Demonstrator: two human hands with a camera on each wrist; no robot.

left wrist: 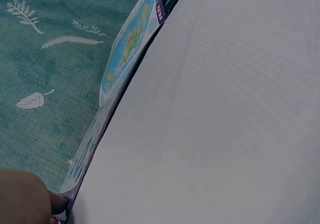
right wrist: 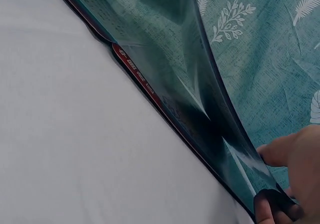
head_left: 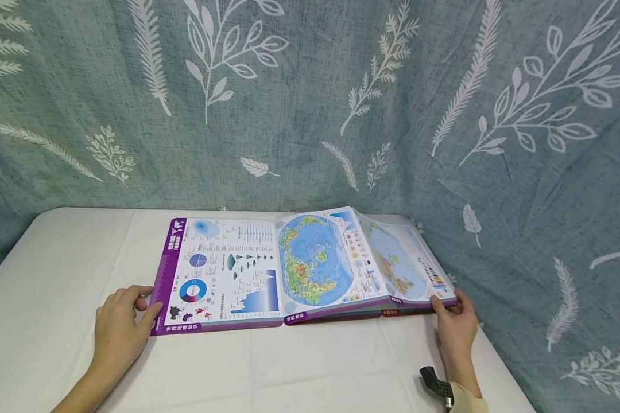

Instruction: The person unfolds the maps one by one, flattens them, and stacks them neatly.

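A fold-out map (head_left: 250,241) with purple borders lies spread across the table, its left panel flat and covered in charts. To the right, a world map panel (head_left: 317,261) rises to a raised fold, and another map panel slopes down beyond it. At the left border, my left hand (head_left: 121,324) holds the edge between thumb and fingers. My right hand (head_left: 457,327) pinches the near right corner, thumb on top and fingers beneath. In the right wrist view, the right hand (right wrist: 295,169) holds a panel lifted above a lower layer with a red label (right wrist: 135,68).
A white cloth covers the table (head_left: 315,367). Behind and to the right hangs a green curtain (head_left: 289,115) with white leaf patterns. A black device (head_left: 436,383) is at my right wrist, beside a beige sleeve (head_left: 467,398).
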